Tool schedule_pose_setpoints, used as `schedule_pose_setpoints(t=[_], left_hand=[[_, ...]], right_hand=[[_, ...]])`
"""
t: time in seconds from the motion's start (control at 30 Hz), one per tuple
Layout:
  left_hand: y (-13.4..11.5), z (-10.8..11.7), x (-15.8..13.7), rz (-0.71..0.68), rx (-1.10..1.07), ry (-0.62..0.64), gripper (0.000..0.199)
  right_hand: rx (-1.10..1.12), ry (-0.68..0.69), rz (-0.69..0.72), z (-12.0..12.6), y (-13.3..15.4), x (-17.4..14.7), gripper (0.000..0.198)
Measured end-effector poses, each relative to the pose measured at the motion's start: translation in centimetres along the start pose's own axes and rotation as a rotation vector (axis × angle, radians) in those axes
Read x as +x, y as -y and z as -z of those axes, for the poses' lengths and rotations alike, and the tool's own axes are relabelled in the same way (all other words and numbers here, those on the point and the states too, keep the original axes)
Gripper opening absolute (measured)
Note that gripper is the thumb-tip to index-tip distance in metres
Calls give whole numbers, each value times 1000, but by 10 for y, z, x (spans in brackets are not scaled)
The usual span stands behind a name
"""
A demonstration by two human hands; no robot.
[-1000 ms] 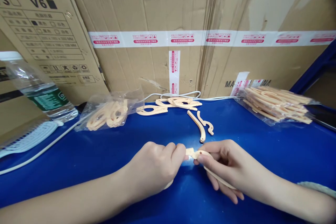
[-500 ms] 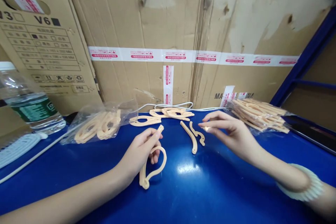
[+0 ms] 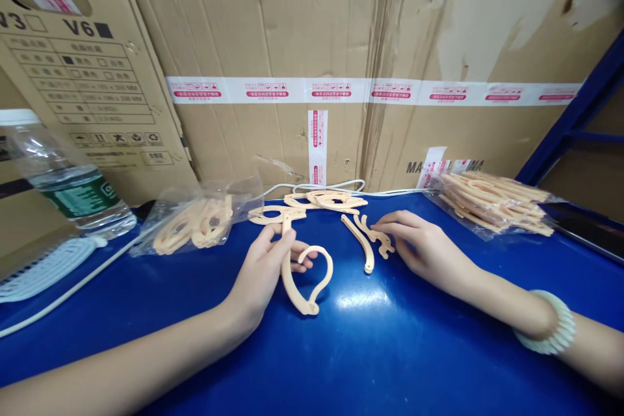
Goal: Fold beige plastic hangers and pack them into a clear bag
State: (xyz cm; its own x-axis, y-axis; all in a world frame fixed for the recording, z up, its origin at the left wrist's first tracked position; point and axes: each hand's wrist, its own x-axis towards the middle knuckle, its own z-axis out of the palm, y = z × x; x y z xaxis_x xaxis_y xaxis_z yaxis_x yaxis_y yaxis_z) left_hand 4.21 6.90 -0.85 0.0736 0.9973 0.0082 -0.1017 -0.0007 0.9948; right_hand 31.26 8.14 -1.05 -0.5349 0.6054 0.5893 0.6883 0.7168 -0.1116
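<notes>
Cream-coloured, smooth and a little glossy is the hooked piece (image 3: pixel 289 281), which the left hand (image 3: pixel 266 260) holds over the blue tabletop (image 3: pixel 414 364). Its body is a flat strip, gently curved, and at the lower end it is joined to a thinner arm that rounds like a question mark. The left thumb presses the strip against the fingers behind it, and the other fingertips show through the hook. If I take this piece as the centre of a clock, a loose curved strip (image 3: pixel 361 242) lies near it at 2 o'clock, and just beyond are small hooks (image 3: pixel 384 248), wavy and slender. The right hand (image 3: pixel 429 244) is at these hooks, fingers bent and close together; whether they pinch one, I cannot tell. On its wrist is a ribbed, pale green band (image 3: pixel 550 322). At 12 o'clock some ring-like pieces (image 3: pixel 314 197) overlap. A crinkled clear bag (image 3: pixel 244 198) with similar pieces lies at 10 o'clock, and a fuller bag (image 3: pixel 492 205) far at 2 o'clock. Behind all stands creased brown cardboard (image 3: pixel 244 26), partly torn on its surface, with printed white tape (image 3: pixel 292 90).
</notes>
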Motion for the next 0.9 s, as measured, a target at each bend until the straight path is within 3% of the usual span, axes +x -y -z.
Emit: schedule_pose_setpoints(t=[0.07,0.2,0.27,0.4,0.5,0.63,0.77,0.9], left_hand=[[1,0,-1,-15,2,38,23],[2,0,-5,-19,-34,112,25],[1,-1,-7,-19,-71,153,27],[-1,-2,-9,-1,-169,260,28],[-1,-3,-9,-3,-206,323,27],[2,-4,-10,-81,-125,315,22],[8,-3,-14,-323,129,196,39],[9,0,-20,-668,629,66,43]], right_hand=[[42,-20,74,3,19,0,38],[-29,73,429,5,56,0,33],[-81,120,507,3,65,-1,31],[-120,136,464,-3,63,-3,37],[-120,128,427,-4,59,-3,28],[-52,129,382,-1,60,-3,24],[-24,68,326,1,59,-5,22],[6,29,315,0,58,-8,21]])
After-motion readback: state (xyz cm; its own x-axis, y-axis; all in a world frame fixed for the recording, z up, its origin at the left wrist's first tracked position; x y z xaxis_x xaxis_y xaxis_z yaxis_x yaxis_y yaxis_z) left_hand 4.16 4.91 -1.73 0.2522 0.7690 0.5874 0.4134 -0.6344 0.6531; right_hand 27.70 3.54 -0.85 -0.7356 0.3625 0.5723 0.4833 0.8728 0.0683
